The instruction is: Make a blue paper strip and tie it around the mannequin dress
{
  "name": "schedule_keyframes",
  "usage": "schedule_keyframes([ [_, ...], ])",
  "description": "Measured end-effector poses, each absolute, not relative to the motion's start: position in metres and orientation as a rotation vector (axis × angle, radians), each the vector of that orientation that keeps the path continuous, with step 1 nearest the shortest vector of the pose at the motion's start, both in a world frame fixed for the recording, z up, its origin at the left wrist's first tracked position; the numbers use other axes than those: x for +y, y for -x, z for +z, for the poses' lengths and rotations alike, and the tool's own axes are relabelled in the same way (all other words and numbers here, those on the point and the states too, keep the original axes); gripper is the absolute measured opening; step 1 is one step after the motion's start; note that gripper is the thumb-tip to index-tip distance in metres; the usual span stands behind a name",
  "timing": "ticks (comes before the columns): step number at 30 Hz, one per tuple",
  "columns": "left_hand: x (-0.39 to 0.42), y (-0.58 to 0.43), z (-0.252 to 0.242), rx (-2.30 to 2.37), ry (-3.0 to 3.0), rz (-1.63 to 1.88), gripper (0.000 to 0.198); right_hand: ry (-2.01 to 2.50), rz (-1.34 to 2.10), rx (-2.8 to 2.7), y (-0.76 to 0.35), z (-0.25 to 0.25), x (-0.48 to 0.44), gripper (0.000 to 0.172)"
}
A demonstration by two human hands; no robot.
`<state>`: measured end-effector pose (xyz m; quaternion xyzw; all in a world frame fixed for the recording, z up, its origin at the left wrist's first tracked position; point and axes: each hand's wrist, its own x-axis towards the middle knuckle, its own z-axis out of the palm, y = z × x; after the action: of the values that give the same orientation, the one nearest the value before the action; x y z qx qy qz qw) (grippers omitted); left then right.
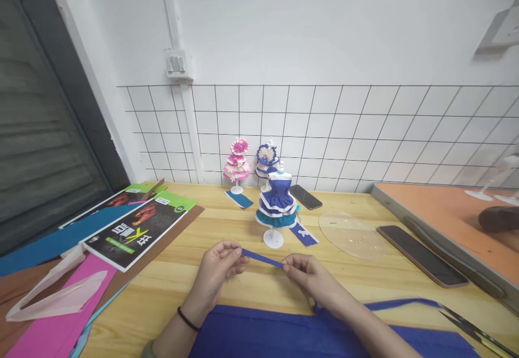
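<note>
A narrow dark-blue paper strip [261,258] is stretched between my two hands above the wooden table. My left hand [217,269] pinches one end between thumb and fingers. My right hand [316,279] grips the strip further along, and part of it is hidden behind that hand. Just beyond stands a small dress form [278,201] in a layered blue, white and teal paper dress on a white base. Below my hands lies a large dark-blue paper sheet [259,331]. A long loose blue strip [397,304] curves out to the right.
Scissors [466,323] lie at the right near a phone [421,255] and a clear round plate [352,233]. Coloured paper and printed packs [138,231] cover the left side. Pink [237,163] and blue-white dress forms [265,160] stand behind, with another phone [308,197].
</note>
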<state>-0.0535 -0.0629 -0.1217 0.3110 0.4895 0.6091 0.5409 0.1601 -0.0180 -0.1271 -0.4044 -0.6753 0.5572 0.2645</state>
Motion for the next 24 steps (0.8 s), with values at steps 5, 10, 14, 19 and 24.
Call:
schedule_keyframes([
  [5, -0.062, 0.054, -0.121, 1.250, -0.864, 1.458, 0.035, 1.010, 1.350, -1.908, -0.161, -0.126, -0.016, 0.041],
  [10, -0.060, 0.053, -0.122, 1.312, -0.943, 1.476, 0.034, 1.035, 1.229, -1.915, -0.160, -0.126, -0.017, 0.039],
  [14, -0.060, 0.051, -0.126, 1.318, -1.051, 1.508, 0.031, 1.094, 1.155, -1.917, -0.162, -0.122, -0.017, 0.031],
  [19, -0.061, 0.049, -0.128, 1.392, -1.189, 1.463, 0.030, 1.073, 1.064, -1.983, -0.169, -0.110, -0.014, 0.025],
  [24, -0.059, 0.045, -0.124, 1.407, -1.190, 1.440, 0.022, 1.045, 0.920, -2.083, -0.178, -0.095, -0.012, 0.022],
])
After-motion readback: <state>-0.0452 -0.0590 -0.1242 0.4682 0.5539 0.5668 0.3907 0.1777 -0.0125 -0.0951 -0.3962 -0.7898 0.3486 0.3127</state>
